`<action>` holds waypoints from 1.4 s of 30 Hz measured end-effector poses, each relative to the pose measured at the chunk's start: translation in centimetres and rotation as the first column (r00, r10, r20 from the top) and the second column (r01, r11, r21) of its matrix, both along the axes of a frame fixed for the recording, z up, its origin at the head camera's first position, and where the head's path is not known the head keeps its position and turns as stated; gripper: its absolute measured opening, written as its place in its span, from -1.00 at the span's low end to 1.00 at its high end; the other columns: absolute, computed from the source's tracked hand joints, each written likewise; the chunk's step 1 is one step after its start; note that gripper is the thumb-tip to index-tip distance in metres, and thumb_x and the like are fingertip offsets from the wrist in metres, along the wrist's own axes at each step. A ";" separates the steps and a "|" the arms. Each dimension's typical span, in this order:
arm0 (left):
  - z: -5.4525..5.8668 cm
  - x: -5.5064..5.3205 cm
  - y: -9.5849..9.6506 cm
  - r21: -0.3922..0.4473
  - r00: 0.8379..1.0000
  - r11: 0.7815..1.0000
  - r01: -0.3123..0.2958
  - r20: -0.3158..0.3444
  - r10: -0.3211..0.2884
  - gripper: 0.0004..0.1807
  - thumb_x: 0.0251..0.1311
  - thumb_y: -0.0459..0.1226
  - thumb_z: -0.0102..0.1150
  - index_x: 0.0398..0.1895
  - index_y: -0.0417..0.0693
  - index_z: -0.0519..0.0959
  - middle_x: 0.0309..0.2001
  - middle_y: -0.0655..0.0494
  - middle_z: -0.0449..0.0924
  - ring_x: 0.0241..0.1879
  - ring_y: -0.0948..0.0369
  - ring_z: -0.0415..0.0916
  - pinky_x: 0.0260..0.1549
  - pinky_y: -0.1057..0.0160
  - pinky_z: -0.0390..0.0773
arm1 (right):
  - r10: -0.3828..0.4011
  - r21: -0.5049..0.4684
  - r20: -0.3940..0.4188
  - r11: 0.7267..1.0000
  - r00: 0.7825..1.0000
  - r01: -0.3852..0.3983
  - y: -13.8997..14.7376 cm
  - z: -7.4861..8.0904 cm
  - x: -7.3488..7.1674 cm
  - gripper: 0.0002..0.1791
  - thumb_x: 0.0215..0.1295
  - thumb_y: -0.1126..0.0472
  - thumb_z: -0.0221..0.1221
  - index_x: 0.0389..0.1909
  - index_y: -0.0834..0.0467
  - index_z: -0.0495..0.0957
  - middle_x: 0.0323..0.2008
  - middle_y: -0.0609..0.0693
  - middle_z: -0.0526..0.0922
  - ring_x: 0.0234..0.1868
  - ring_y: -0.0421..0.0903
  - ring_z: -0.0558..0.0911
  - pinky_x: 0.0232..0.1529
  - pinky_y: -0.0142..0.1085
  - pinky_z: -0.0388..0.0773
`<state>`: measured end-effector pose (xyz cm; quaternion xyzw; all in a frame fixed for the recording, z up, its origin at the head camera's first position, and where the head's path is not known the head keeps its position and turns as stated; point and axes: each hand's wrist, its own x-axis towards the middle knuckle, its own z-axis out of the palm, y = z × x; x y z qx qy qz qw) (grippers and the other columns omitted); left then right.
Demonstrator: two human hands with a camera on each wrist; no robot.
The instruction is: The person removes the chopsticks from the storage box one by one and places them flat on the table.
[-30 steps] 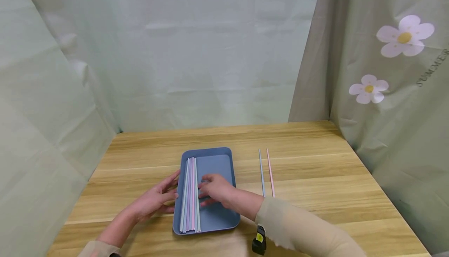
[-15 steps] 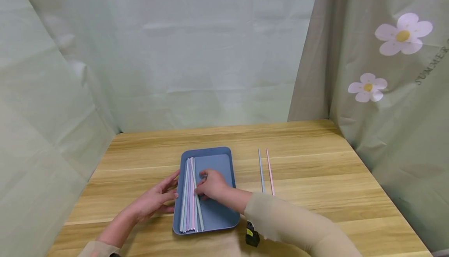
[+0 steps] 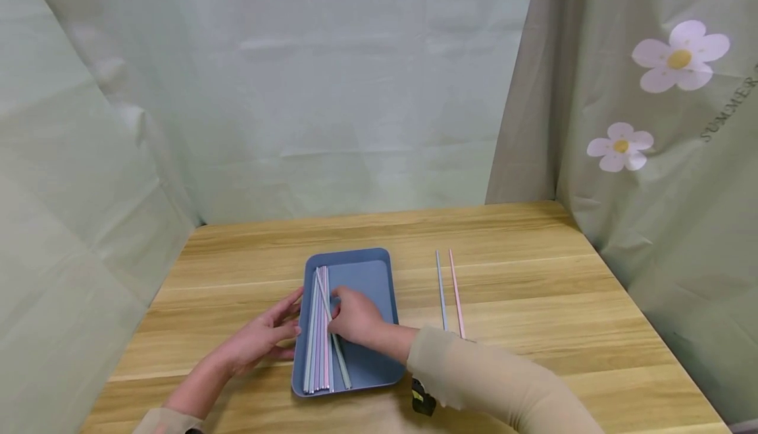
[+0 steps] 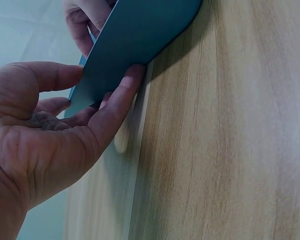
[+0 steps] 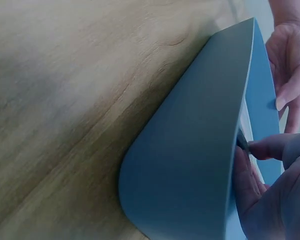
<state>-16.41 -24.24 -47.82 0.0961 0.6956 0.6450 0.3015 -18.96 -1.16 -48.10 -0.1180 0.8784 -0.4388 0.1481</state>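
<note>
A blue rectangular tray [image 3: 364, 275] holds several pastel chopsticks [image 3: 316, 348] lying lengthwise along its left side. My right hand [image 3: 358, 317] reaches into the tray and pinches a pale green chopstick [image 3: 341, 363], which lies slanted, its far end over the others and its near end out to the right. In the right wrist view, thumb and fingers meet on its dark-looking shaft [image 5: 242, 141] behind the tray wall. My left hand [image 3: 259, 338] rests against the tray's left side. The left wrist view shows its fingers [image 4: 115, 107] extended along the outer wall, thumb at the rim.
To the right of the tray, a blue chopstick [image 3: 441, 289] and a pink chopstick [image 3: 456, 292] lie side by side on the wooden table [image 3: 533, 276], their near ends hidden by my right sleeve. Pale green curtains [image 3: 355, 92] stand behind and on both sides.
My right hand has moved left onto the chopsticks and taken a pale green one between its fingers. That chopstick has swung from parallel to slanted. The left hand has stayed still.
</note>
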 end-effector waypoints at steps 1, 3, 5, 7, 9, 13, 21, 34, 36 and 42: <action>0.0 0.0 0.0 0.000 1.000 1.000 -0.001 -0.001 0.001 -0.11 0.51 -0.38 0.00 0.69 0.10 -0.28 0.60 -0.37 -0.29 0.44 -0.24 0.13 0.01 -0.12 0.62 | -0.002 -0.007 0.006 1.000 1.000 0.002 0.0 0.0 0.0 -0.27 0.13 0.36 0.43 0.35 0.26 0.43 -0.50 -0.13 0.56 -0.65 -0.17 0.57 -0.62 -0.32 0.47; 0.0 0.0 0.0 -0.001 1.000 1.000 -0.002 -0.002 0.002 -0.11 0.51 -0.38 0.01 0.69 0.09 -0.28 0.60 -0.38 -0.28 0.43 -0.22 0.15 0.01 -0.12 0.62 | -0.011 -0.038 0.031 0.999 0.999 0.012 0.1 -0.1 0.0 -0.29 0.14 0.38 0.41 0.36 0.26 0.43 -0.50 -0.11 0.57 -0.67 -0.15 0.57 -0.63 -0.31 0.48; 0.0 0.1 0.0 -0.004 1.000 1.000 -0.004 -0.002 0.004 -0.11 0.51 -0.38 0.01 0.69 0.10 -0.27 0.60 -0.38 -0.28 0.43 -0.22 0.16 0.00 -0.11 0.62 | -0.024 -0.079 0.066 0.996 0.998 0.029 0.2 -0.2 -0.1 -0.31 0.17 0.39 0.38 0.36 0.24 0.43 -0.49 -0.09 0.57 -0.67 -0.13 0.57 -0.64 -0.30 0.50; 0.1 0.1 0.0 -0.004 1.000 1.000 -0.006 0.000 0.006 -0.11 0.51 -0.37 0.02 0.69 0.10 -0.27 0.60 -0.38 -0.28 0.43 -0.22 0.16 0.01 -0.11 0.62 | -0.032 -0.140 0.101 0.989 0.994 0.046 0.4 -0.2 0.0 -0.33 0.19 0.42 0.35 0.36 0.25 0.43 -0.46 -0.05 0.57 -0.64 -0.11 0.57 -0.64 -0.29 0.54; 0.1 0.1 0.0 -0.001 1.000 1.000 -0.007 0.005 0.007 -0.10 0.51 -0.37 0.02 0.69 0.10 -0.28 0.60 -0.38 -0.28 0.44 -0.22 0.15 0.02 -0.12 0.62 | -0.028 -0.211 0.135 0.976 0.990 0.056 0.7 -0.1 0.0 -0.35 0.22 0.46 0.32 0.36 0.26 0.42 -0.43 -0.02 0.55 -0.58 -0.11 0.56 -0.63 -0.27 0.58; 0.1 0.1 0.0 0.001 1.000 1.000 -0.011 0.015 0.011 -0.10 0.51 -0.36 0.02 0.69 0.12 -0.28 0.59 -0.39 -0.28 0.43 -0.22 0.15 0.03 -0.13 0.61 | 0.000 -0.349 0.183 0.935 0.983 0.065 1.4 0.0 0.2 -0.35 0.24 0.52 0.25 0.38 0.28 0.40 -0.38 0.03 0.52 -0.47 -0.10 0.54 -0.61 -0.23 0.63; -0.2 0.2 0.1 -0.008 0.999 0.999 -0.032 0.002 0.032 -0.09 0.50 -0.37 0.04 0.69 0.11 -0.27 0.59 -0.39 -0.25 0.43 -0.23 0.14 0.01 -0.12 0.62 | -0.022 -0.479 0.208 0.870 0.978 0.121 3.1 0.5 -0.1 -0.32 0.19 0.53 0.23 0.37 0.19 0.44 -0.29 0.09 0.53 -0.40 -0.06 0.58 -0.52 -0.05 0.69; -0.5 0.2 0.1 -0.019 0.999 0.999 -0.028 -0.020 0.027 -0.12 0.52 -0.34 0.02 0.69 0.16 -0.26 0.61 -0.32 -0.30 0.45 -0.24 0.11 -0.01 -0.12 0.63 | -0.049 -0.618 0.222 0.766 0.974 0.179 9.9 3.2 -0.8 -0.20 0.14 0.53 0.22 0.47 0.18 0.34 -0.17 0.14 0.53 -0.33 -0.03 0.63 -0.44 -0.11 0.72; -0.5 0.3 0.1 -0.014 1.000 1.000 -0.028 -0.015 0.027 -0.12 0.53 -0.34 0.00 0.69 0.17 -0.26 0.61 -0.32 -0.32 0.45 -0.24 0.10 -0.01 -0.13 0.63 | -0.074 -0.610 0.233 0.766 0.970 0.205 11.3 3.5 -0.9 -0.19 0.15 0.53 0.22 0.47 0.14 0.35 -0.17 0.13 0.52 -0.33 -0.04 0.61 -0.40 -0.10 0.72; -0.5 0.4 0.2 -0.010 0.999 0.999 -0.033 -0.012 0.033 -0.12 0.53 -0.34 0.00 0.69 0.18 -0.27 0.62 -0.31 -0.33 0.45 -0.23 0.10 -0.01 -0.12 0.63 | -0.156 -0.567 0.250 0.776 0.956 0.275 16.0 4.1 -1.3 -0.21 0.18 0.56 0.22 0.46 0.11 0.37 -0.16 0.12 0.51 -0.31 -0.01 0.61 -0.34 -0.01 0.72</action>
